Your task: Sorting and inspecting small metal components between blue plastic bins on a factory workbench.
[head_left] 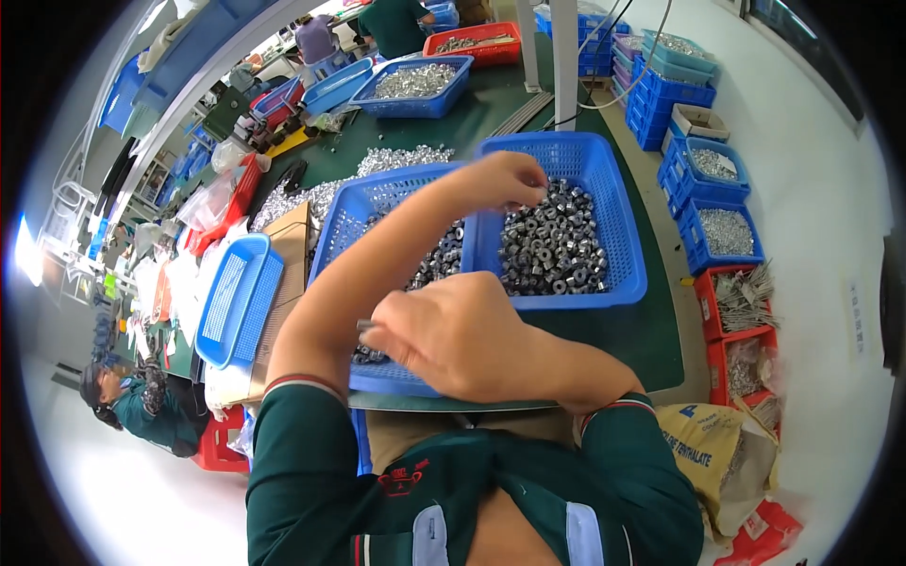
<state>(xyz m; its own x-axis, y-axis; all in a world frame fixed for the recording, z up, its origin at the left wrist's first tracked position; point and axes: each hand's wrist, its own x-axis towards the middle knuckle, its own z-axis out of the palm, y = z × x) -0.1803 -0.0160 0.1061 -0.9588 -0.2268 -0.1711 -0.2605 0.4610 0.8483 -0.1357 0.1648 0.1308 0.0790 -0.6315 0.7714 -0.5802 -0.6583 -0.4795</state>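
Observation:
My forearms cross over two blue plastic baskets on the green table. My left hand reaches across to the right basket and hovers over its far part, fingers curled into a pinch; whatever they hold is hidden. Many small ring-shaped metal nuts lie heaped below it. Nearer to me, my right hand is closed above the left basket. A small grey metal piece sticks out between its thumb and fingers. Similar dark metal nuts show in the left basket, partly covered by my arms.
Loose silvery parts are spread on the table behind the baskets. Farther back stand a blue basket of parts and a red tray. An empty blue basket rests at left. Crates line the right wall; a person sits at left.

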